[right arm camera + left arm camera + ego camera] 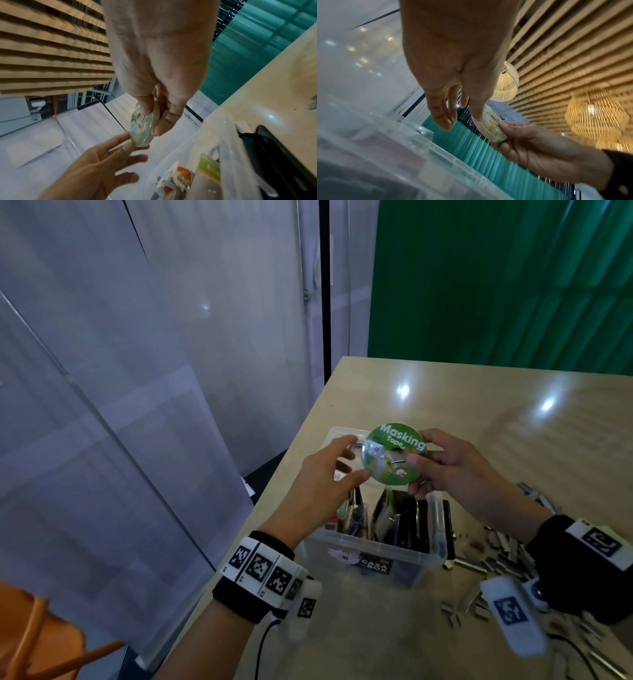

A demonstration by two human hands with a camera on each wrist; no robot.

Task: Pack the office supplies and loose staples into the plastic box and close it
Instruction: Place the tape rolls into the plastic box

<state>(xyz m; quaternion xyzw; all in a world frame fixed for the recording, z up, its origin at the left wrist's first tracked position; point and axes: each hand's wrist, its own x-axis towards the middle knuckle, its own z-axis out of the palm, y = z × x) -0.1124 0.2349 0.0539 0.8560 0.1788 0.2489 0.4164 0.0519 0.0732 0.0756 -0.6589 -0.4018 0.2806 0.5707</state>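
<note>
A round roll of masking tape [394, 453] with a green label is held above the clear plastic box [373, 556]. My right hand [445, 470] pinches the roll's right side between thumb and fingers; the right wrist view shows the tape [142, 129] edge-on in that pinch. My left hand [329, 474] is spread with straight fingers, its thumb tip touching the roll's lower left edge [489, 125]. The box holds several packets and dark items. Loose staples [493, 556] lie scattered on the table right of the box.
The beige table [479, 412] ends at its left edge close to the box. A black lid or tray [447, 529] stands against the box's right side. A glass partition [137, 405] is on the left, a green wall [496, 285] behind.
</note>
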